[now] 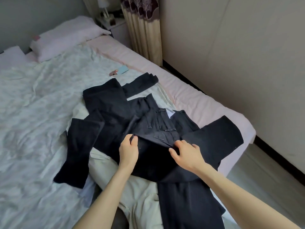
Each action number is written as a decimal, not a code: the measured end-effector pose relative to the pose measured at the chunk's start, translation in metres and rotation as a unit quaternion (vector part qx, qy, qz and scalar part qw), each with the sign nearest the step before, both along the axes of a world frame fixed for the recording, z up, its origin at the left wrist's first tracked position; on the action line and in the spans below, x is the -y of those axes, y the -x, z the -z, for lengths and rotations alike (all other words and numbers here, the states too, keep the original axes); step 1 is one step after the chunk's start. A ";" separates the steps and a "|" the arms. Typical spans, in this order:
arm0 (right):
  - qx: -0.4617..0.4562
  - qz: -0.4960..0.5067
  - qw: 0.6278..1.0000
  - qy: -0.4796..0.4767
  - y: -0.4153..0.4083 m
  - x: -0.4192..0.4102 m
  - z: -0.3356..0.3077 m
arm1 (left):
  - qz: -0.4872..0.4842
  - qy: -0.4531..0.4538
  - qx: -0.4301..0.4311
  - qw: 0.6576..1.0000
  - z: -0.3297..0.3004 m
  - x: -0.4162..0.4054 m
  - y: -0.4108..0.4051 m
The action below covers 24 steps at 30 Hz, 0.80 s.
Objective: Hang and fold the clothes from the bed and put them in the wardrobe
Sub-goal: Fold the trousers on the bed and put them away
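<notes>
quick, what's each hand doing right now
Left hand: pinching the lower edge of the dark jacket.
Right hand: fingers curled on the same edge; whether they grip it cannot be told.
</notes>
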State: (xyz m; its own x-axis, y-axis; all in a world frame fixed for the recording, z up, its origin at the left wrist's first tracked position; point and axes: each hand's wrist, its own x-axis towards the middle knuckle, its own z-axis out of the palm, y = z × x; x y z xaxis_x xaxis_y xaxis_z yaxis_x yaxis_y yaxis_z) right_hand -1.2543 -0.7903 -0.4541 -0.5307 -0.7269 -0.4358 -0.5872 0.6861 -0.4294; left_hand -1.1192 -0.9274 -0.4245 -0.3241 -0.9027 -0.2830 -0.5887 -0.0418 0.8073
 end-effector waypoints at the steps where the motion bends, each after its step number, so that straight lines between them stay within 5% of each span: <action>1: 0.003 0.001 1.000 0.011 -0.008 -0.003 -0.005 | 0.023 -0.031 -0.033 0.999 -0.009 0.000 -0.008; 9: -0.080 0.096 0.988 0.095 -0.044 -0.009 -0.061 | 0.247 -0.094 -0.139 0.954 -0.069 -0.007 -0.066; 13: -0.119 0.007 0.984 0.128 -0.068 -0.032 -0.091 | 0.431 -0.125 -0.006 0.894 -0.075 -0.012 -0.096; 18: -0.126 -0.092 0.988 -0.001 -0.115 -0.098 -0.086 | 0.616 -0.113 0.227 0.746 -0.080 -0.029 -0.108; 24: -0.057 -0.046 0.994 -0.086 -0.154 -0.165 -0.035 | 0.555 -0.012 0.220 0.802 -0.055 -0.056 -0.089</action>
